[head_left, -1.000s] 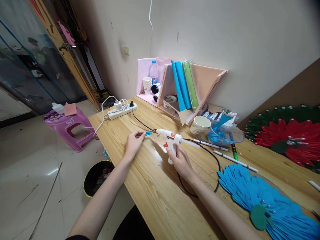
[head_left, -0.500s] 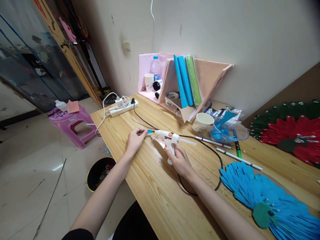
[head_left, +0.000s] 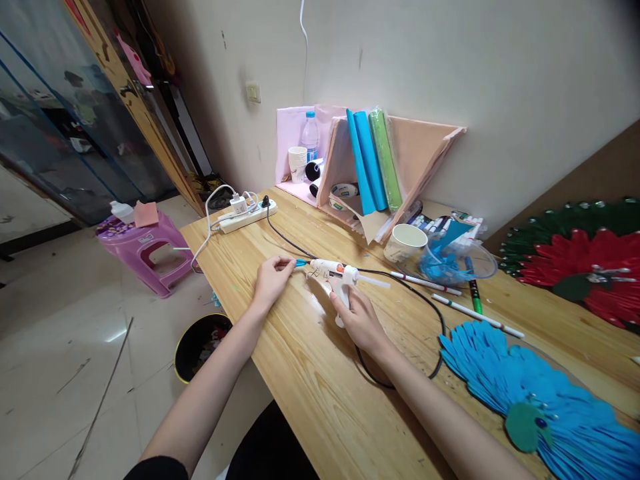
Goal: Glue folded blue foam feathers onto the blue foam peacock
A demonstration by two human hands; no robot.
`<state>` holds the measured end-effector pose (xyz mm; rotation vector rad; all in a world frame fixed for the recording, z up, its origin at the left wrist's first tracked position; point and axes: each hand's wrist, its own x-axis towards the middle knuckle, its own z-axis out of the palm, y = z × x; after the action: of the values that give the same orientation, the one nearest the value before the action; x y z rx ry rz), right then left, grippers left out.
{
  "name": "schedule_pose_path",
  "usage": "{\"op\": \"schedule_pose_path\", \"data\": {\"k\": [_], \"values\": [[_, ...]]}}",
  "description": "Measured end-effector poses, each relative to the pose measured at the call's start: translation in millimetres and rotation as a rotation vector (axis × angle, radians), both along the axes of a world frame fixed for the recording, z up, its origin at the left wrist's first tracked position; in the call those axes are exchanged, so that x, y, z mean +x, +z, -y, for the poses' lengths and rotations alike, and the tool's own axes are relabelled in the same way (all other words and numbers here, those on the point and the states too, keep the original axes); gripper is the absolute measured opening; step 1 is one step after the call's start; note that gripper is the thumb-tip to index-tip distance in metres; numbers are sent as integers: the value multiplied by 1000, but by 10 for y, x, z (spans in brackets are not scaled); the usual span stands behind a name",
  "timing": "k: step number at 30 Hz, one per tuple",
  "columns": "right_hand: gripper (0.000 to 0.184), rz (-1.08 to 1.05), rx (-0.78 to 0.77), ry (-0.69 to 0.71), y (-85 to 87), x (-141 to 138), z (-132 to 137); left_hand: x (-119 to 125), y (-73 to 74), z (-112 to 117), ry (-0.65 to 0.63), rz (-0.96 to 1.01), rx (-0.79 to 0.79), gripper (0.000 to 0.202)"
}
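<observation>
Pinched between the fingertips of my left hand (head_left: pixel 273 280) is a small blue strip (head_left: pixel 301 263), perhaps felt or paper. My right hand (head_left: pixel 361 319) is wrapped round the grip of a white hot glue gun (head_left: pixel 334 272), whose nozzle points left at the strip. Whether the nozzle touches the strip is too small to tell. A clear glue stick (head_left: pixel 375 280) juts from the back of the gun. To the right of my right arm lies a blue feathered bird piece (head_left: pixel 540 387) with a green head.
A black cord (head_left: pixel 443 333) loops over the wooden table (head_left: pixel 300 373) around my right hand. Behind are a power strip (head_left: pixel 247 217), a paper cup (head_left: pixel 406 243), a clear bowl (head_left: pixel 480 263) of blue pieces and striped sticks (head_left: pixel 477 315). Beside the table stand a bin (head_left: pixel 187 360) and pink stool (head_left: pixel 125 243).
Hardly anything differs. Both hands keep their places and grips, with the glue gun still held at the blue strip.
</observation>
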<state>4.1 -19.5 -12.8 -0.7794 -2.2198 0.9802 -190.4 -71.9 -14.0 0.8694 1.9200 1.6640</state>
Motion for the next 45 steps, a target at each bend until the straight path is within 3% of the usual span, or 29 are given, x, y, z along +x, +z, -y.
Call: {"op": "schedule_pose_path", "data": {"k": [13,21,27,30,34,39,42,45], "values": [[30,27,-5,10,6,0,1,-11,-8,-4,-11,40,17,24],[32,-11,-134,-8,8,1,-6,-11,6,-18,1,85,39,31],[36,-183,-277,-92,-82,-4,-77,-21,22,0,19,110,70,36],[35,-198,-207,-151,-59,-96,-181,-23,37,17,20,122,79,38],[30,-37,47,-132,-8,-332,-368,-12,72,40,4,128,99,41],[14,45,131,-148,7,-509,-491,7,138,65,10,114,95,41],[17,108,162,-135,67,-406,-425,8,162,69,48,100,90,40],[33,141,187,-139,178,-93,-242,43,180,87,27,45,94,38]]}}
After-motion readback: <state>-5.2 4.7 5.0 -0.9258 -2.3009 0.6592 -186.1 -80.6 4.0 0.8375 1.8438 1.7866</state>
